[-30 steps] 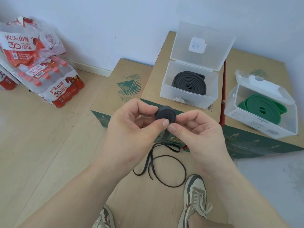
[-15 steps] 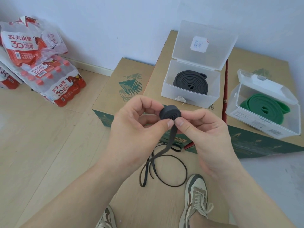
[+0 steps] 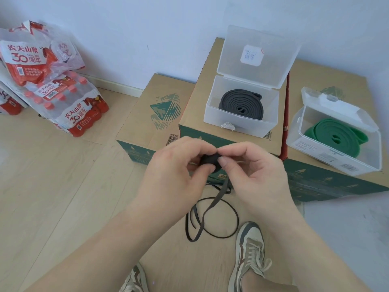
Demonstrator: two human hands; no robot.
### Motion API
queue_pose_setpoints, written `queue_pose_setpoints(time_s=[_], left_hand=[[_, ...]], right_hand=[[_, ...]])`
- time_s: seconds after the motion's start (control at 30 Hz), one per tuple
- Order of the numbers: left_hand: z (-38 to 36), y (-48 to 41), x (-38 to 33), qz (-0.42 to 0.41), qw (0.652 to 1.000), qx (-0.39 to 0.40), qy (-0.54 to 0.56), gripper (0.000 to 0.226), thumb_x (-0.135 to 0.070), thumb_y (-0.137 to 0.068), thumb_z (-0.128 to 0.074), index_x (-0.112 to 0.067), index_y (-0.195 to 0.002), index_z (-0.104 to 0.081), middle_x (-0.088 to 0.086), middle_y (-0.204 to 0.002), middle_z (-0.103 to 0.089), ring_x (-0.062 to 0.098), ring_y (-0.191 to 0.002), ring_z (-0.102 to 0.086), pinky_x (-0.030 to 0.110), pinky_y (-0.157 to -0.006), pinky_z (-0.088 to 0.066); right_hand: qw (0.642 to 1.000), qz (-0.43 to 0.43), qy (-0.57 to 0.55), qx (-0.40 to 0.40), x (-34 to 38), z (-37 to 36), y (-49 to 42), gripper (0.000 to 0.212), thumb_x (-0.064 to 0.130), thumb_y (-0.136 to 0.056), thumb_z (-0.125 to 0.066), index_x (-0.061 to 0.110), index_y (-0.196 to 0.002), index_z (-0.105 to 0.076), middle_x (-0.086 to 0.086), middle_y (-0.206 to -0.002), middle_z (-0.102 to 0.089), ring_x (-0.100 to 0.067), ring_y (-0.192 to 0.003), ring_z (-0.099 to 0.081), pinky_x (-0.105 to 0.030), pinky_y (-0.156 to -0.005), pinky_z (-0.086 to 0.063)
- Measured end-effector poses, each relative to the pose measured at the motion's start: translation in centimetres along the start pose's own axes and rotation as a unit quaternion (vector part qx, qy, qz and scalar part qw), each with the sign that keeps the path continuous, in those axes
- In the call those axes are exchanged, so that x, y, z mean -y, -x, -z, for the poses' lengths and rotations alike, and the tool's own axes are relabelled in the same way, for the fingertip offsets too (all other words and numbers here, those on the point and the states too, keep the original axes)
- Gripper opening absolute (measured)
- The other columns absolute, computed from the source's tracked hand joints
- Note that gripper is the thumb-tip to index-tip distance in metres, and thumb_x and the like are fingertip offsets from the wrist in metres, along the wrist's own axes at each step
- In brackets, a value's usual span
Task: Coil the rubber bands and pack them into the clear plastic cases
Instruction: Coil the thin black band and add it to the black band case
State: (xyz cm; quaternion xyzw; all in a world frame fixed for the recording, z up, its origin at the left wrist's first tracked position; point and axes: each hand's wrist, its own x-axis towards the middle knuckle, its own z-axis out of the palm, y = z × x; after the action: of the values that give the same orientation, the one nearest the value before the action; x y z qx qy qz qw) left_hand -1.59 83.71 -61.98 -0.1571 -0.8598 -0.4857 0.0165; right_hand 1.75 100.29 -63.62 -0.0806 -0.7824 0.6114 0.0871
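A thin black rubber band (image 3: pixel 209 160) is partly rolled into a small coil, and its loose end (image 3: pixel 212 216) hangs down and lies looped on the floor. My left hand (image 3: pixel 172 171) and my right hand (image 3: pixel 254 171) both pinch the coil between thumbs and fingers, which hide most of it. On the cardboard boxes behind stands an open clear plastic case (image 3: pixel 271 125) with a coiled dark grey band (image 3: pixel 241 104) in it. To its right a second clear case (image 3: pixel 370 161) holds a coiled green band (image 3: pixel 334 138).
Cardboard boxes (image 3: pixel 145 121) stand side by side against the white wall. Shrink-wrapped packs of red-capped water bottles (image 3: pixel 69 106) are stacked at the left on the wooden floor. My two shoes (image 3: pixel 250 249) show at the bottom.
The coil has turned in my fingers and my hands now cover more of it. The camera view has dipped slightly, and the hanging end has shifted a little.
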Motion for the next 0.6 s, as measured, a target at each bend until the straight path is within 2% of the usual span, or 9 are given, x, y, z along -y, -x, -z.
queue_pose_setpoints(time_s=[0.07,0.1,0.2,0.27,0.37,0.47,0.53,0.6], left_hand=[[0.1,-0.3,-0.4,0.093,0.989,-0.023,0.115,0.027,-0.002,-0.082,-0.082,-0.026,-0.092,-0.073,-0.009,-0.086,-0.076,0.006,-0.082,-0.072,0.018,-0.073,-0.057],[0.2,-0.5,-0.5,0.131,0.976,-0.034,0.172,0.024,-0.002,-0.083,-0.082,-0.023,-0.090,-0.072,-0.008,-0.087,-0.077,0.009,-0.083,-0.074,0.022,-0.075,-0.058],[0.2,-0.8,-0.4,0.162,0.949,-0.051,0.265,0.021,-0.001,-0.083,-0.082,-0.014,-0.092,-0.067,0.001,-0.093,-0.079,0.025,-0.090,-0.076,0.047,-0.087,-0.062],[0.1,-0.7,-0.8,0.150,0.947,-0.050,0.280,0.021,0.001,-0.083,-0.081,-0.012,-0.090,-0.065,0.004,-0.093,-0.079,0.026,-0.089,-0.077,0.049,-0.086,-0.062],[0.0,-0.5,-1.3,0.122,0.953,-0.057,0.272,0.021,0.002,-0.084,-0.080,-0.012,-0.087,-0.065,0.003,-0.090,-0.078,0.023,-0.087,-0.076,0.040,-0.080,-0.063],[0.0,-0.6,-1.1,0.112,0.956,-0.064,0.263,0.020,0.002,-0.085,-0.079,-0.012,-0.086,-0.065,0.004,-0.090,-0.077,0.024,-0.088,-0.075,0.040,-0.081,-0.063],[0.0,-0.5,-1.2,0.109,0.958,-0.058,0.260,0.019,0.002,-0.085,-0.079,-0.012,-0.086,-0.065,0.002,-0.090,-0.077,0.022,-0.087,-0.075,0.037,-0.080,-0.062],[-0.1,-0.5,-1.1,0.106,0.961,-0.048,0.252,0.020,0.002,-0.085,-0.079,-0.013,-0.085,-0.065,-0.003,-0.090,-0.077,0.019,-0.087,-0.074,0.032,-0.078,-0.061]], right_hand=[[0.995,-0.039,-0.083,-0.026,0.1,0.3,-0.3,0.018,-0.001,-0.086,-0.079,0.015,-0.093,-0.076,0.000,-0.095,-0.080,-0.018,-0.091,-0.076,-0.033,-0.084,-0.061],[0.991,-0.055,-0.119,-0.028,0.2,0.3,-0.3,0.016,-0.002,-0.084,-0.080,0.010,-0.092,-0.075,-0.005,-0.096,-0.080,-0.021,-0.092,-0.077,-0.037,-0.085,-0.062],[0.981,-0.082,-0.174,-0.012,0.2,0.0,-0.2,0.016,0.001,-0.077,-0.082,0.004,-0.089,-0.073,-0.012,-0.094,-0.079,-0.024,-0.089,-0.077,-0.040,-0.087,-0.063],[0.975,-0.092,-0.202,-0.010,0.2,-0.3,-0.3,0.023,0.012,-0.071,-0.084,0.009,-0.090,-0.072,-0.019,-0.094,-0.077,-0.025,-0.087,-0.074,-0.045,-0.089,-0.062],[0.967,-0.098,-0.236,-0.013,0.2,-0.2,-0.4,0.039,0.015,-0.069,-0.086,0.011,-0.104,-0.069,-0.023,-0.100,-0.075,-0.027,-0.092,-0.072,-0.050,-0.096,-0.059],[0.968,-0.077,-0.237,-0.009,0.4,-0.1,-0.4,0.027,0.009,-0.073,-0.081,0.004,-0.098,-0.072,-0.019,-0.103,-0.078,-0.029,-0.097,-0.074,-0.054,-0.096,-0.059],[0.972,-0.062,-0.224,-0.018,0.5,-0.1,-0.3,0.022,0.007,-0.072,-0.079,0.002,-0.093,-0.073,-0.018,-0.106,-0.078,-0.029,-0.104,-0.075,-0.049,-0.096,-0.060],[0.973,-0.059,-0.222,-0.024,0.4,0.0,-0.4,0.018,0.003,-0.073,-0.078,0.002,-0.091,-0.073,-0.014,-0.103,-0.079,-0.024,-0.100,-0.076,-0.037,-0.093,-0.061]])
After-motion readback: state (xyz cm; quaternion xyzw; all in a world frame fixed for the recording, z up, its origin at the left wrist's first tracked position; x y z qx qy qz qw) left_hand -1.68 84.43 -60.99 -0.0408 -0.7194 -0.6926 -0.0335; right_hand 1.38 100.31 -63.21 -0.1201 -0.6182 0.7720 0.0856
